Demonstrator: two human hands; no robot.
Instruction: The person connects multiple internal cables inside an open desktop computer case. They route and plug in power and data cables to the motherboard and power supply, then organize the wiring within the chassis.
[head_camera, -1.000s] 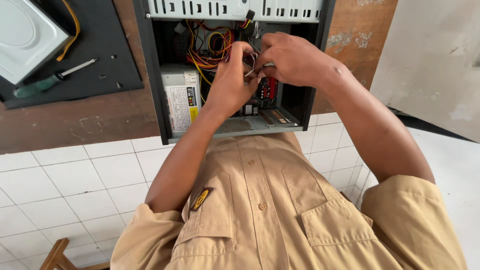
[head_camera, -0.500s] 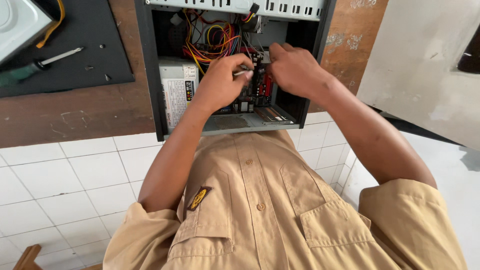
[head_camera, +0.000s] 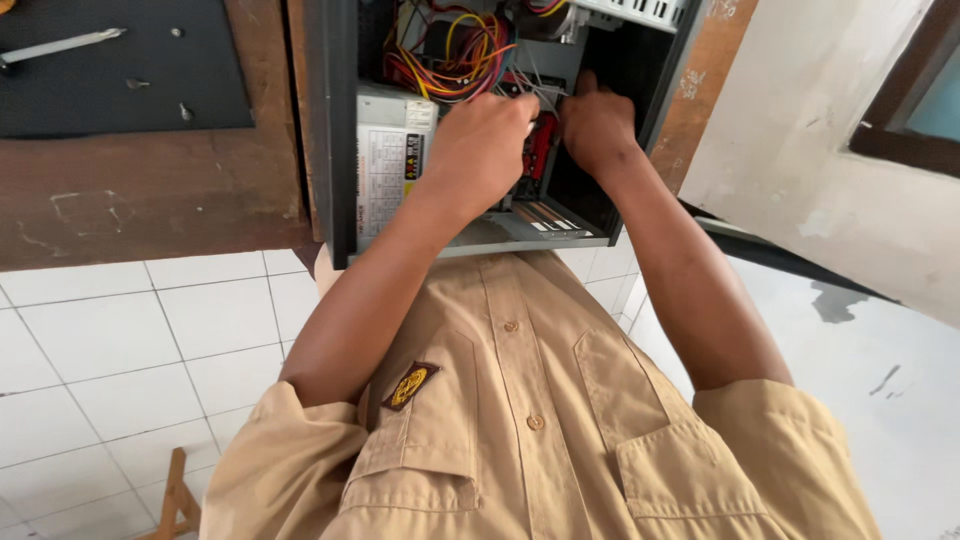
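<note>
I see both hands inside the open computer case (head_camera: 340, 150) at the top centre of the frame. My left hand (head_camera: 480, 145) curls over the red circuit board (head_camera: 541, 145); my right hand (head_camera: 598, 125), just beside it, reaches behind. I cannot tell what either one grips. Coloured wires (head_camera: 450, 55) bunch above them.

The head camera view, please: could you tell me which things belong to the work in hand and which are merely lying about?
In hand:
- open black computer case, on its side
- bundle of red, yellow and black wires
- red circuit board part
- left hand and right hand, both inside the case

Lying about:
- grey metal tool on the black flat panel
- small screws
- brown wooden table
</note>
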